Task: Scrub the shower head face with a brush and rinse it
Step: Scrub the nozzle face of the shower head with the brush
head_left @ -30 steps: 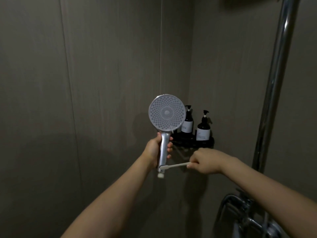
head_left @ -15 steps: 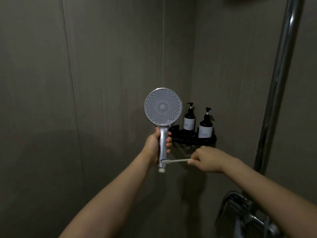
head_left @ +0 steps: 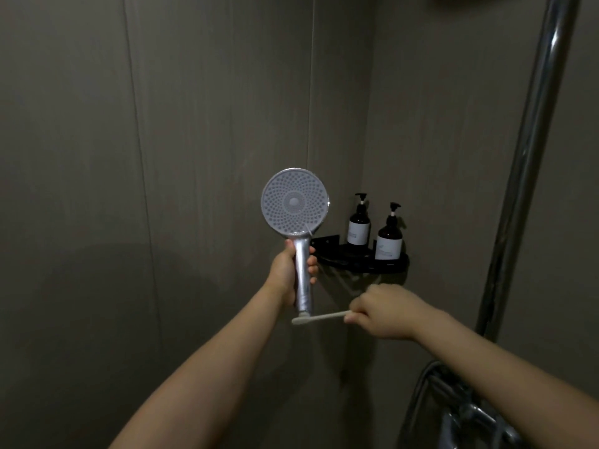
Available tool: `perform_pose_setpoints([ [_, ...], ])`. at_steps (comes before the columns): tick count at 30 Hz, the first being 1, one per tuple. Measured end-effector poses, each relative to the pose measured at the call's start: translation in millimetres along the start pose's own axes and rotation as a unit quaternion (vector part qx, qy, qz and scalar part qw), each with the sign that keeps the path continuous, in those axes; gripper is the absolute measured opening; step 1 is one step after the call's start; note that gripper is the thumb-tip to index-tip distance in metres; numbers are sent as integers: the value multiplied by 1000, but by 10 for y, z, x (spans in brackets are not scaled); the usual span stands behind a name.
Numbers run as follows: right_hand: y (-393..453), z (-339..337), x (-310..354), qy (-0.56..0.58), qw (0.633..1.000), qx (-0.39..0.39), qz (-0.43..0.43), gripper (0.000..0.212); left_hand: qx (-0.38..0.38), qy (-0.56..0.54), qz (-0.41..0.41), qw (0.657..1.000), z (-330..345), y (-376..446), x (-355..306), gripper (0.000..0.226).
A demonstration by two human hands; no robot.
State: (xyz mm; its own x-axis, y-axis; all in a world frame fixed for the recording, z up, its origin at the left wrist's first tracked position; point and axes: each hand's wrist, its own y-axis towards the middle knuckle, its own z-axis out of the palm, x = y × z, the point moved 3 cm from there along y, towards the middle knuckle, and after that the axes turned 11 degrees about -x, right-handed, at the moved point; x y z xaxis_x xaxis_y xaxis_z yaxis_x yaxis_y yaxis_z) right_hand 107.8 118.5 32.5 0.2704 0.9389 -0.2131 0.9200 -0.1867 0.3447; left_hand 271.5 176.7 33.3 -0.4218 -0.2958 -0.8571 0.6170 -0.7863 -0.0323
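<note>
A round shower head [head_left: 294, 203] with a grey dotted face points toward me, upright on a silver handle. My left hand [head_left: 287, 270] grips that handle at mid-height. My right hand [head_left: 381, 311] holds a white toothbrush-like brush [head_left: 319, 317] level, its bristle end pointing left. The bristle end sits at the bottom tip of the handle, well below the face. No water is visible.
A black corner shelf [head_left: 393, 265] behind my hands carries two dark pump bottles [head_left: 358, 222] [head_left: 389, 236]. A chrome riser pipe [head_left: 531, 150] runs up the right side. Chrome tap fittings and a hose [head_left: 460, 406] sit at the lower right. Grey wall panels surround.
The shower head has drifted slightly up and left in view. My right hand and the brush stayed at the handle's bottom end, the bristle tip reaching a little further left.
</note>
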Motion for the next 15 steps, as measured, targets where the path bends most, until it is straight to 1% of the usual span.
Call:
perform_pose_setpoints([
  [1,36,48,62,-7,1000,2,-7,37,2,-7,0,1000,29,-8,5,54],
  [5,-91,-63,-263,-37,996,18,76,37,-5,10,6,1000,25,-8,-86,55],
  [6,-129,-83,-305,-39,997,1,65,37,-11,14,8,1000,7,3,-114,56],
  [7,-131,-98,-266,-39,998,-29,32,38,-14,13,10,1000,0,14,-131,56],
  [9,-40,-50,-50,-73,992,-77,-65,39,-19,7,11,1000,18,18,-118,56],
  [10,8,-31,35,-85,989,-90,-80,39,-19,5,9,1000,33,21,-87,56],
  [12,39,-89,-12,-94,990,-93,-43,38,-20,6,4,1000,52,18,-36,56],
  [14,-43,-151,-195,-101,993,-55,-7,38,-25,12,4,1000,25,20,-37,56],
  [15,-84,-156,-246,-101,994,-52,-6,38,-28,11,5,1000,3,27,-46,56],
])
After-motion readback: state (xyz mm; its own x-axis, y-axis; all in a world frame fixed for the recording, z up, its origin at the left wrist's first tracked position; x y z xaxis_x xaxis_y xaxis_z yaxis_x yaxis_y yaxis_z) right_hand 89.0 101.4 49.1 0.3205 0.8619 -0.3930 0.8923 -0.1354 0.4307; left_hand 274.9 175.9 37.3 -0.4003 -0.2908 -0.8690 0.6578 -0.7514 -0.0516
